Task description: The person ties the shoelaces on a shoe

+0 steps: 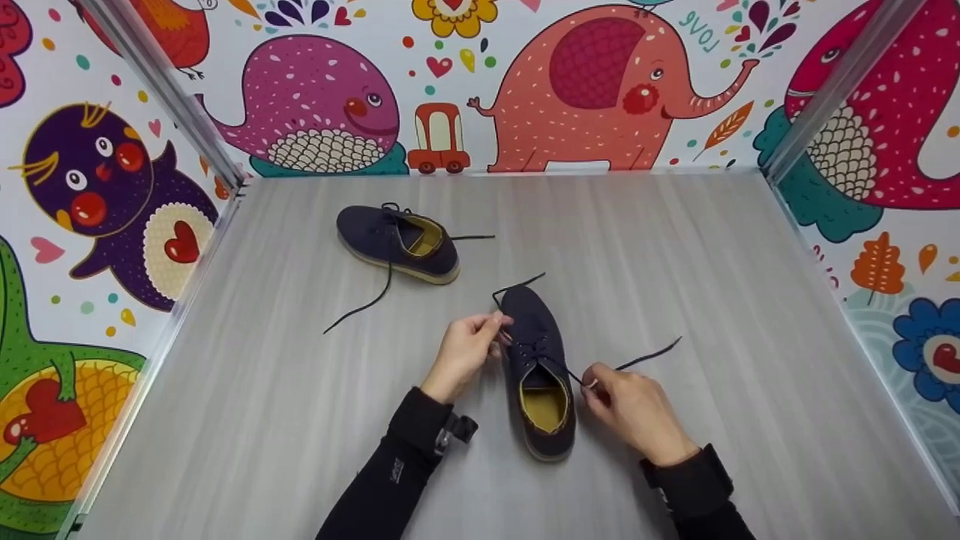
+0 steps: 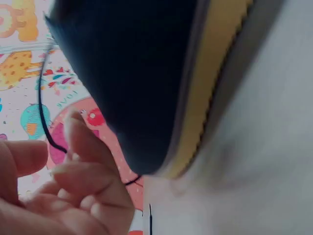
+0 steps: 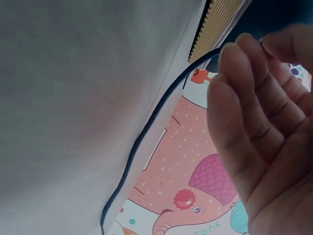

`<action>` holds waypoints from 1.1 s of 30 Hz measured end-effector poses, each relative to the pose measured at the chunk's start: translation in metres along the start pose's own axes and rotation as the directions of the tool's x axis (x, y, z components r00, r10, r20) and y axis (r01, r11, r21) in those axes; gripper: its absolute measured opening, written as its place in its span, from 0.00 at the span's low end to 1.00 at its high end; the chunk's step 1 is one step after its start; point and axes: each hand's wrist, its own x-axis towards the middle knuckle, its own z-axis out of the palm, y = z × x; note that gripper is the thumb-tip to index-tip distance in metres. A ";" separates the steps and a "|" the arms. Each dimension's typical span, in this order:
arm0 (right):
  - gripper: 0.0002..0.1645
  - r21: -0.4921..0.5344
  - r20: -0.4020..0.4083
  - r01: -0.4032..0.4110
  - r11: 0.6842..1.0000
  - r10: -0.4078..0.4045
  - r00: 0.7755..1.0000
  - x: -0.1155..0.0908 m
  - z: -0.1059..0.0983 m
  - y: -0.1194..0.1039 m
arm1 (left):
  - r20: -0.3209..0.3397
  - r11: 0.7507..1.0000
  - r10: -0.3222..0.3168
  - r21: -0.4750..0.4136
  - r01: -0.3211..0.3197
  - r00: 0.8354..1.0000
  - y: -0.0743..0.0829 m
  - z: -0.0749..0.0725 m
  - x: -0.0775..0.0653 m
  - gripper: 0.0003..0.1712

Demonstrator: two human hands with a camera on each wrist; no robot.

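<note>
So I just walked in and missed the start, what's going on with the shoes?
A person is working on the laces of the near navy shoe on the grey table. The left hand pinches one lace end by the toe side, and the right hand pinches the other lace. A second shoe lies farther back, untied.

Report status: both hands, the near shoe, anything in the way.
Left hand pinches left lace. Right hand pinches right lace. Near shoe upright, untied. Second shoe lies apart, clear.

Both hands, left hand (image 1: 466, 346) and right hand (image 1: 632, 409), are pinching lace ends beside the near navy shoe (image 1: 538, 367) lying on the bench (image 1: 675, 262).
</note>
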 end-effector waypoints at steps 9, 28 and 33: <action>0.07 0.185 -0.010 -0.179 0.966 0.183 0.983 -0.005 -0.001 -0.002 | 0.053 0.974 -0.051 -0.219 0.062 0.997 -0.009 0.004 -0.016 0.15; 0.30 0.698 0.645 -0.701 -0.145 0.553 0.528 0.015 0.014 -0.015 | 0.091 0.958 -0.077 -0.268 0.099 0.993 -0.016 0.004 -0.024 0.14; 0.19 0.720 0.686 -0.580 -0.382 0.517 0.512 0.031 0.021 -0.010 | 0.104 0.949 -0.086 -0.294 0.113 0.991 -0.019 0.006 -0.024 0.14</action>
